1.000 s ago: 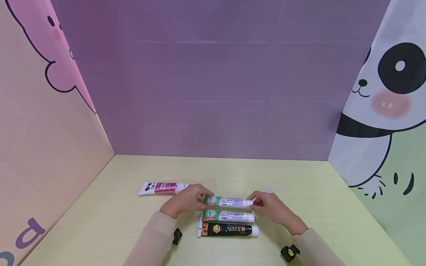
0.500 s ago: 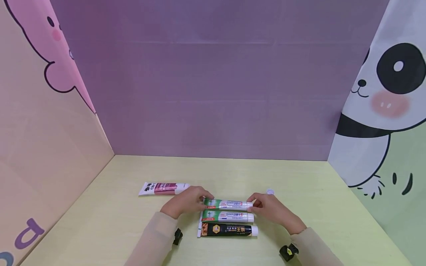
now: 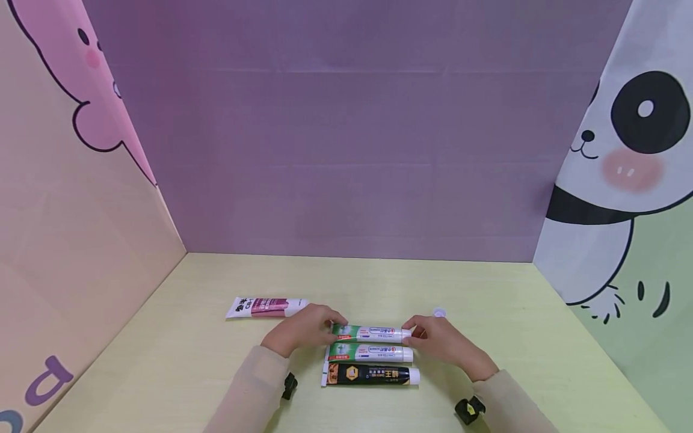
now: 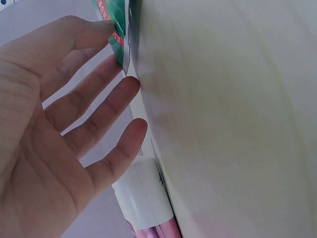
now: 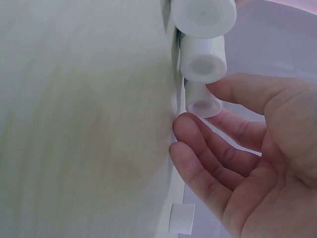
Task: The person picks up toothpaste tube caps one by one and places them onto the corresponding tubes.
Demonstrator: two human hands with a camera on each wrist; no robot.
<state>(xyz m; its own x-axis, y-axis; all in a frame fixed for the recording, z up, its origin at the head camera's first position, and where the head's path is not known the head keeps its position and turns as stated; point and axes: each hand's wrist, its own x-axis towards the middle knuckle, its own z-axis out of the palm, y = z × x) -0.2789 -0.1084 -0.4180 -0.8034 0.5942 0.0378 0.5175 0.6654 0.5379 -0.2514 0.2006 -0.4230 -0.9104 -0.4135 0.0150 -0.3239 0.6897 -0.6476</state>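
Three toothpaste tubes lie side by side on the table, their caps to the right. The farthest, a green and white toothpaste tube [image 3: 373, 334], is pinched at both ends. My left hand [image 3: 305, 328] holds its flat end between thumb and fingertips; in the left wrist view the other fingers are spread beside the green end [image 4: 118, 37]. With thumb and index finger my right hand [image 3: 448, 344] holds its white cap [image 5: 202, 101]. Nearer me are a similar green and white tube [image 3: 373, 353] and a black tube [image 3: 370, 374], neither touched by a hand.
Behind my left hand lies a pink and white tube [image 3: 265, 307], its cap end partly hidden by that hand. A small white round object [image 3: 439, 312] is just beyond my right hand. Patterned panels [image 3: 357, 150] enclose the table [image 3: 189, 361] at the back and sides.
Both hands have drawn the farthest green and white tube slightly toward me, narrowing the gap to the middle tube. Over the last half second they barely move.
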